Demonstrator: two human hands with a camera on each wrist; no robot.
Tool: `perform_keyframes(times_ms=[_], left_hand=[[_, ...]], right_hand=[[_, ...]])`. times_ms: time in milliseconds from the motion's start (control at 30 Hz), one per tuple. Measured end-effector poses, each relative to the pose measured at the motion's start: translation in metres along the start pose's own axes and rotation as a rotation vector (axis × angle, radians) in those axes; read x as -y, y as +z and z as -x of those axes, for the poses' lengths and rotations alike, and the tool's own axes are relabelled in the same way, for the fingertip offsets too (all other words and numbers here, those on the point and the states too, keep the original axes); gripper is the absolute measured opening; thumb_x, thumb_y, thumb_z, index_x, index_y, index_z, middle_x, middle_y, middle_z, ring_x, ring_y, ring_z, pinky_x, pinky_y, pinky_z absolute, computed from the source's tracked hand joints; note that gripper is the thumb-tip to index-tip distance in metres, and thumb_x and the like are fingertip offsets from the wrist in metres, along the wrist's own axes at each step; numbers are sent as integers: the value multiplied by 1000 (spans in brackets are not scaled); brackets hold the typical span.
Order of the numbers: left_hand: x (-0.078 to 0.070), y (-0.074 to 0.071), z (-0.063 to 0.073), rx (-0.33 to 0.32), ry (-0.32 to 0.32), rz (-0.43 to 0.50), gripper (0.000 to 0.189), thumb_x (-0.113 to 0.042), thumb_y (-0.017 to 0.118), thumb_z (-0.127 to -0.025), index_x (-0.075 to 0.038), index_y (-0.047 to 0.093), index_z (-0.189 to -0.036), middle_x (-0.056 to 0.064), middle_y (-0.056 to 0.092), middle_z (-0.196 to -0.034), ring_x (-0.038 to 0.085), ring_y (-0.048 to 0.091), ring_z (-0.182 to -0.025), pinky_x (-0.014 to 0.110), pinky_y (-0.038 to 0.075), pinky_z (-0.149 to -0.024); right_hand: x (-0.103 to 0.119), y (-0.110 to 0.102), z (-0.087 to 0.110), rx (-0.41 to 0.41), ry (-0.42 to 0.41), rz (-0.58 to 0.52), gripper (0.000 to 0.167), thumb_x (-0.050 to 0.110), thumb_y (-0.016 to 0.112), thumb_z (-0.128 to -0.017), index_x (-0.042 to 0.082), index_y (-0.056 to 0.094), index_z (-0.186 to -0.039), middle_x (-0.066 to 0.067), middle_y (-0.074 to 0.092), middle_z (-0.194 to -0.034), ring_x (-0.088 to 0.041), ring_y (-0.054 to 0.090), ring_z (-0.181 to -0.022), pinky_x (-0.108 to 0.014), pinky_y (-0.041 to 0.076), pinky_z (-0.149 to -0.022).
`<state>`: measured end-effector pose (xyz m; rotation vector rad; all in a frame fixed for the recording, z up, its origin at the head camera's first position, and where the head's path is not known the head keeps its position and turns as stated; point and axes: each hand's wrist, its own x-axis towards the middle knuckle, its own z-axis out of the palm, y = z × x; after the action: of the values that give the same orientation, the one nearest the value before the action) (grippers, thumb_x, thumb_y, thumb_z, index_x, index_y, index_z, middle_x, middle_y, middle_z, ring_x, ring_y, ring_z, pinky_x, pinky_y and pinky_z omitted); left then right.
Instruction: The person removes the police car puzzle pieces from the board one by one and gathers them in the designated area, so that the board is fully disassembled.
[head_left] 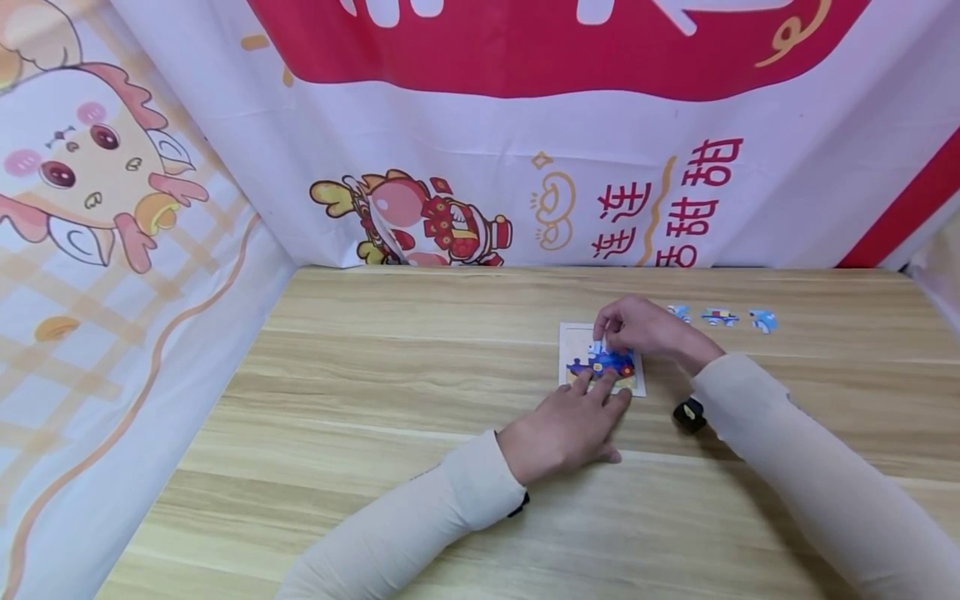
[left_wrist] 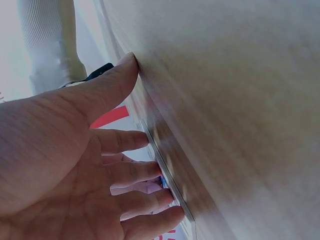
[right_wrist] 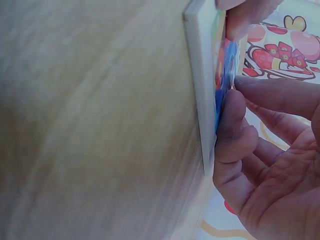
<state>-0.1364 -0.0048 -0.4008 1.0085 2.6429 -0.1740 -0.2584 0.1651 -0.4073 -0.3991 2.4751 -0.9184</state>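
Fingers: left flat on puzzle board, right pinching piece | wooden table | cartoon cloth walls

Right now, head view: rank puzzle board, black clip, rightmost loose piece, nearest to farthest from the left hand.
1. Puzzle board: under the fingertips of the left hand, touching.
2. Black clip: on the table to its right, beside the right sleeve.
3. Rightmost loose piece: far right, toward the back edge.
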Motion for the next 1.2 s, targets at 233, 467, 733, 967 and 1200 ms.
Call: perform_keyframes(times_ms=[233, 467, 733, 967, 1200], left_hand=[[-1, -1, 0, 13, -8, -1, 81, -57, 62, -100, -21, 31, -166, 8, 23, -175, 34, 29, -159, 41, 41, -122], [-1, -1, 0, 14, -13, -8, 82, -58, 61, -100, -21, 31, -166, 8, 22, -175, 33, 28, -160, 41, 41, -122], [-2, -2, 0, 37, -14, 12, 81, -58, 59, -101, -22, 30, -167, 7, 19, -176, 33, 26, -161, 43, 42, -122], [-1, -2, -1, 50, -10, 20, 80, -58, 58, -102, -22, 29, -167, 6, 19, -176, 33, 25, -161, 44, 41, -122], [-2, -3, -1, 57, -15, 21, 81, -57, 58, -102, -22, 28, -167, 7, 17, -177, 33, 23, -162, 44, 40, -123]], right_hand=[[0, 2, 0, -15, 2, -16, 13, 0, 62, -97, 6, 71, -103, -8, 65, -87, -21, 60, -80, -31, 47, -75], [0, 2, 1, -27, -30, -14, 10, 0, 63, -95, 6, 70, -101, -10, 66, -94, -22, 62, -80, -31, 49, -74], [1, 0, 2, -22, -52, -18, 10, -2, 63, -95, 5, 68, -100, -10, 66, -89, -22, 62, -74, -30, 50, -70], [0, -3, 6, -2, -73, -59, 10, -1, 62, -96, 5, 68, -101, -9, 66, -84, -23, 61, -75, -32, 49, -72], [-2, -10, 13, -16, -81, -80, 8, 3, 62, -100, 6, 68, -104, -10, 71, -98, -24, 64, -91, -34, 51, -82]])
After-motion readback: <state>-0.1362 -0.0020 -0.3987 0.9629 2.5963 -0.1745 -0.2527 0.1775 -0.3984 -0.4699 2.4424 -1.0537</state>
